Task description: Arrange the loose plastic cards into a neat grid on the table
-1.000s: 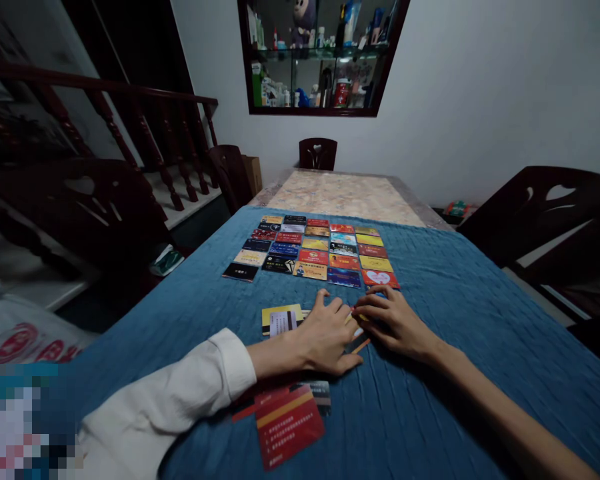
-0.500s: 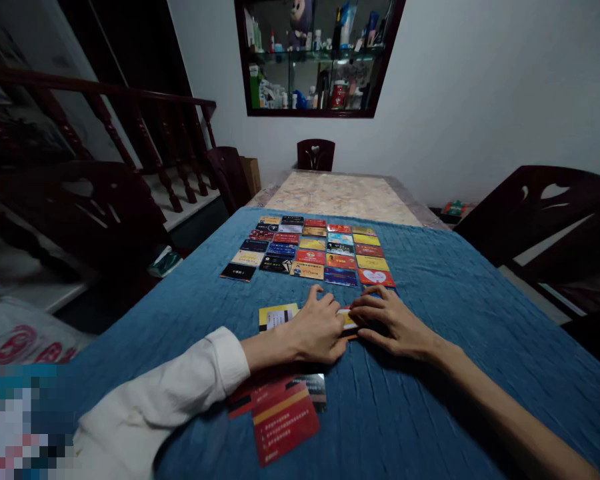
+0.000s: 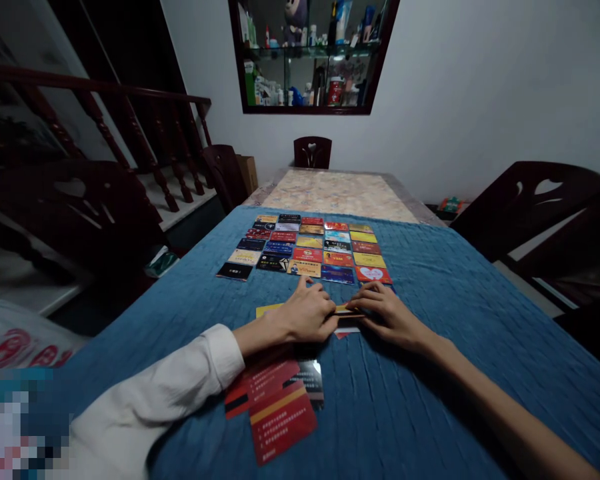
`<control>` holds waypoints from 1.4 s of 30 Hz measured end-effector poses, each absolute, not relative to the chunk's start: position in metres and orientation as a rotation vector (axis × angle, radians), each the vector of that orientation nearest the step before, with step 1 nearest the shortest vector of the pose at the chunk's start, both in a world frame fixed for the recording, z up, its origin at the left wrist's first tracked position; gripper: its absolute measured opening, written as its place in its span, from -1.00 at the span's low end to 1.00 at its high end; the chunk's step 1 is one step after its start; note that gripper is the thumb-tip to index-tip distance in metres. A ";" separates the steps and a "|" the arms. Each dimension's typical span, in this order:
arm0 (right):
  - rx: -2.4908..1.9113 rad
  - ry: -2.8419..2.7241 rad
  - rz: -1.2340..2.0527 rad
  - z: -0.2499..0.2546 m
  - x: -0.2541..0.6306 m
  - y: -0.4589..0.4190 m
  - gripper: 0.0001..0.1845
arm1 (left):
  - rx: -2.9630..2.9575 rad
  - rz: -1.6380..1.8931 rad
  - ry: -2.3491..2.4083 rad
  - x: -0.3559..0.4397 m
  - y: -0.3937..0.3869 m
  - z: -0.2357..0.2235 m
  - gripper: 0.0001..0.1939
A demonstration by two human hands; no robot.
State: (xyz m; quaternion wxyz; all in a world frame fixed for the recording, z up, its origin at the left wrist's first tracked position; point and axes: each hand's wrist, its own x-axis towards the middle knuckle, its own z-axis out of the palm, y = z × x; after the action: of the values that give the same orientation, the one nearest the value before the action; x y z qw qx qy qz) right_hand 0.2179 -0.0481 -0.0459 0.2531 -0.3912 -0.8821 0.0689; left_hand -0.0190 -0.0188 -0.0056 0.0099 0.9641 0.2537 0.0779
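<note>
Between my hands a plastic card (image 3: 349, 313) is tilted nearly edge-on; whether it is one card or a few together I cannot tell. My left hand (image 3: 307, 312) is closed on its left end, and my right hand (image 3: 387, 315) grips the right end with bent fingers. Just below it a white and red card corner (image 3: 347, 330) shows. Under my left wrist a yellow card (image 3: 267, 310) is mostly hidden. Nearer to me lie overlapping cards, a red card (image 3: 283, 423) on top and a dark card (image 3: 313, 381) beside it. Beyond my hands, several cards (image 3: 309, 255) lie in rows.
A wrinkled blue cloth (image 3: 430, 387) covers the near part of the table, with a patterned tabletop (image 3: 335, 190) beyond. Dark wooden chairs (image 3: 525, 200) stand around it. At the left are a railing (image 3: 100, 87) and a white plastic bag (image 3: 20, 330).
The held card has tipped from showing its yellow and white face to nearly edge-on. Both hands have shifted slightly with it, and the view has moved a little.
</note>
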 end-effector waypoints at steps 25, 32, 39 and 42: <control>-1.251 -2.151 -0.212 -0.065 0.207 -0.039 -0.65 | 2.873 0.308 0.863 -0.029 0.014 -0.011 -0.71; -1.235 -2.131 -0.228 -0.066 0.206 -0.039 -0.67 | 2.870 0.356 0.858 -0.031 0.017 -0.018 -0.64; -1.276 -2.125 -0.173 -0.068 0.206 -0.038 -0.65 | 2.864 0.385 0.877 -0.030 0.016 -0.020 -0.61; -1.277 -2.130 -0.168 -0.068 0.205 -0.038 -0.64 | 2.863 0.360 0.908 -0.029 0.014 -0.020 -0.61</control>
State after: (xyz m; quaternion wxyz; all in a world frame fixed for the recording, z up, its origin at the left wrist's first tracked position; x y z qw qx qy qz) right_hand 0.2055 -0.0383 -0.0683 0.3204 -0.4861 -0.8105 -0.0640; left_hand -0.0295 0.0144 -0.0202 0.0583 0.9448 0.2997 0.1187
